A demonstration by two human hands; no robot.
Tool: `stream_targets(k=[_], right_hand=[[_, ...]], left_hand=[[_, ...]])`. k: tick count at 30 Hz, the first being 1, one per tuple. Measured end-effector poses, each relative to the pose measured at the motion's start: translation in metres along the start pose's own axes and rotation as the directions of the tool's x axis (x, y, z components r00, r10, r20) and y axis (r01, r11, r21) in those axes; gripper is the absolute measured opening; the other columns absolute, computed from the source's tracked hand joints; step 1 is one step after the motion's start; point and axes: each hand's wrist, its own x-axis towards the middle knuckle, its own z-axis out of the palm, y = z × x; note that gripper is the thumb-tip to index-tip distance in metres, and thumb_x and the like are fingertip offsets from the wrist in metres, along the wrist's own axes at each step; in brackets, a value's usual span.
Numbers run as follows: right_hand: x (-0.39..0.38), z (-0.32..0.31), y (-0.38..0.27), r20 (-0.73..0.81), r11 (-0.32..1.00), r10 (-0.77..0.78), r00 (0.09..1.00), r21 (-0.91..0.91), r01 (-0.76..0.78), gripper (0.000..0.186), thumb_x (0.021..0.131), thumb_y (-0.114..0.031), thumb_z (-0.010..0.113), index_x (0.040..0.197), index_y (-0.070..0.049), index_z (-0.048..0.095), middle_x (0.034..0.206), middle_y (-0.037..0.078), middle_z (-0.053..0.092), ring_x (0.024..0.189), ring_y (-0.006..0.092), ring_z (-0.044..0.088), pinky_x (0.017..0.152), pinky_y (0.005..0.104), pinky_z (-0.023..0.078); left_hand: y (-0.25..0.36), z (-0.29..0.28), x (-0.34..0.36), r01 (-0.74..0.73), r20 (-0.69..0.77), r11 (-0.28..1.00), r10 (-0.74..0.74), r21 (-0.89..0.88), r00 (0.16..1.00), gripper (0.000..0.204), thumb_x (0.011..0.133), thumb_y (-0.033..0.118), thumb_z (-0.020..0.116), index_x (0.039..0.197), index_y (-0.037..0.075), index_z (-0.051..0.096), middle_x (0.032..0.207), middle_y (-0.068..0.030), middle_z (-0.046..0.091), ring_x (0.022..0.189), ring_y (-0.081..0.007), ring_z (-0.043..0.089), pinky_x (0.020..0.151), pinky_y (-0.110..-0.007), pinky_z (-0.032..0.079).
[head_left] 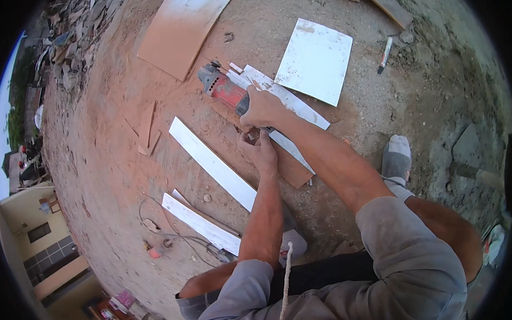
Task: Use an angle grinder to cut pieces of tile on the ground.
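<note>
My right hand [264, 108] is wrapped round the dark rear grip of a red and grey angle grinder [227, 92]. Its grey head points to the far left, over narrow white and brown strips on the ground. Just nearer to me, my left hand [260, 153] is closed beside the grinder's tail end. A small brownish bit shows at its fingertips, too small to name. Under both hands lies a stack of boards, with a white strip [292, 104] and a brown strip [294, 171] showing. The grinder's cutting disc cannot be made out.
A white panel [316, 60] and a brown panel [178, 36] lie farther off. Nearer left are two long white strips [211, 161] and a cable [177, 234]. A marker pen [385, 55] lies to the right. My socked foot [397, 156] rests near the boards. Rubble [74, 46] lines the far left.
</note>
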Motion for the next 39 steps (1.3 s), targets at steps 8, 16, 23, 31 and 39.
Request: stream_targets(k=[8,16,23,31,39], right_hand=[[0.004,-0.001,-0.011,0.056,0.998,0.048,0.997,-0.045,-0.045,0.074,0.060,-0.027,0.075,0.122,0.005,0.048,0.106,0.026,0.067,0.101,0.0382,0.068,0.087,0.0413,0.056],[0.010,0.004,-0.010,0.047,0.997,0.058,0.997,-0.045,-0.056,0.073,0.060,-0.028,0.075,0.118,0.005,0.049,0.107,0.028,0.066,0.102,0.0391,0.067,0.088,0.0421,0.055],[0.011,0.008,-0.013,0.031,0.998,0.039,0.999,-0.045,-0.037,0.071,0.059,-0.030,0.075,0.115,0.006,0.050,0.107,0.029,0.065,0.102,0.0402,0.066,0.088,0.0420,0.055],[0.016,0.010,-0.011,0.036,0.994,0.055,0.998,-0.096,-0.051,0.073,0.059,-0.034,0.078,0.115,0.005,0.050,0.107,0.028,0.066,0.101,0.0389,0.067,0.087,0.0414,0.055],[0.016,0.010,-0.014,0.029,0.993,0.063,0.998,-0.098,-0.060,0.072,0.060,-0.033,0.077,0.115,0.005,0.051,0.106,0.027,0.067,0.101,0.0378,0.067,0.086,0.0418,0.055]], left_hand=[[-0.009,-0.006,0.006,0.098,0.081,0.980,-0.084,-0.176,0.993,0.058,0.092,0.016,0.069,0.131,-0.007,0.032,0.123,-0.0154,0.045,0.114,-0.0219,0.052,0.095,-0.034,0.047],[-0.021,-0.003,0.007,0.036,0.024,0.994,-0.034,-0.103,0.999,0.067,0.088,0.024,0.072,0.133,-0.011,0.038,0.126,-0.0249,0.049,0.116,-0.0333,0.052,0.098,-0.041,0.043],[-0.020,-0.007,0.007,0.067,0.010,0.997,-0.067,-0.035,0.998,0.068,0.086,0.026,0.073,0.133,-0.011,0.039,0.128,-0.0265,0.049,0.120,-0.0361,0.050,0.102,-0.043,0.039],[-0.005,-0.008,0.004,0.070,0.011,0.994,-0.071,0.081,0.997,0.070,0.085,0.028,0.073,0.134,-0.009,0.039,0.129,-0.0276,0.049,0.122,-0.0377,0.048,0.104,-0.044,0.036],[-0.014,-0.007,0.005,0.033,0.016,0.995,-0.035,0.095,0.999,0.072,0.087,0.030,0.073,0.134,-0.011,0.037,0.127,-0.0257,0.049,0.118,-0.0338,0.051,0.100,-0.041,0.040]])
